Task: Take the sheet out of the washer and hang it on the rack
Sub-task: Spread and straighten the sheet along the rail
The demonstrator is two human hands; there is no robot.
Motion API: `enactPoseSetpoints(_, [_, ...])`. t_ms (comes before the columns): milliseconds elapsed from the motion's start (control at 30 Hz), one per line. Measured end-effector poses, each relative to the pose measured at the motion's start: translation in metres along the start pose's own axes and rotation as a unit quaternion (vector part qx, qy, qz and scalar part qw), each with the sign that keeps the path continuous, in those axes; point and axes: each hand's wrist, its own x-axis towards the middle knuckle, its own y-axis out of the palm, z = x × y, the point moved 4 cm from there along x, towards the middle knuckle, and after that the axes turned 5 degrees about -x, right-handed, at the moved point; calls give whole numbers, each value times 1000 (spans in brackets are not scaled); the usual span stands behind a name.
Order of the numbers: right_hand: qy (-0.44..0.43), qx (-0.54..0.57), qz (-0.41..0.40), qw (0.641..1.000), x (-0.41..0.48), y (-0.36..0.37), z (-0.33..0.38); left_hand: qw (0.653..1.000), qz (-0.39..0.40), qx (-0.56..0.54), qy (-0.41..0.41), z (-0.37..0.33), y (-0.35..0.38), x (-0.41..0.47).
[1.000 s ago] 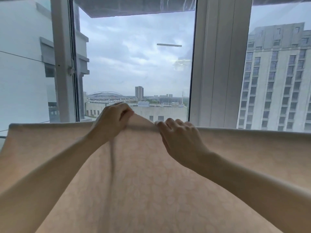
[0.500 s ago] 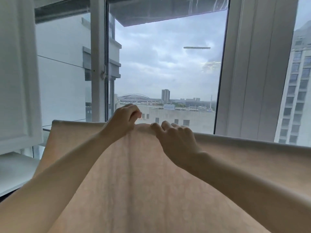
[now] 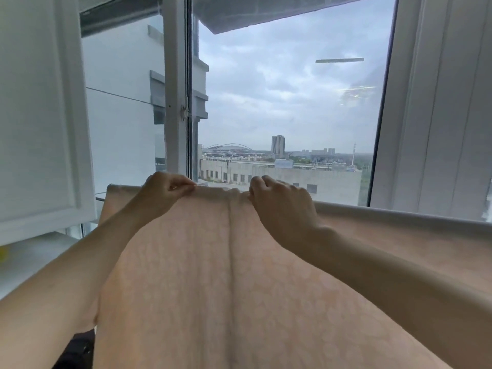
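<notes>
- Sheet (image 3: 239, 275) fills the lower frame, draped over a rack hidden beneath its top fold.
- Left hand (image 3: 162, 193) and right hand (image 3: 279, 206), the 2 near each other at centre, pinch that fold, probably to spread it.

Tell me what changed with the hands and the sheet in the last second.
The view swung left, and a white panel door came into view at the left. The left hand and right hand drew slightly apart along the top edge of the sheet. Both kept pinching that edge, and the sheet stayed draped.
</notes>
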Motion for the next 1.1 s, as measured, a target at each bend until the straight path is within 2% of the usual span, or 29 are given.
enactPoseSetpoints(100, [7,-11,12,1000,11,-2,0,998,-32,38,34,0,3,5])
enactPoseSetpoints(200, [42,-21,-37,998,30,-12,-7,989,-101,67,87,-4,-8,16])
enactPoseSetpoints(267, [51,-41,-59,996,34,-13,-2,984,-121,72,110,-2,-18,23])
enactPoseSetpoints(433, [2,-44,0,999,20,17,23,991,-34,59,112,29,-13,13])
enactPoseSetpoints(567, [-36,18,-16,999,33,25,34,995,-20,23,93,55,-20,15])
enactPoseSetpoints(867, [-52,16,-10,998,64,46,92,999,30,30,29,130,-65,12])
enactPoseSetpoints(1100, [-50,-7,-5,999,89,56,129,998,-33,36,34,165,-98,12])
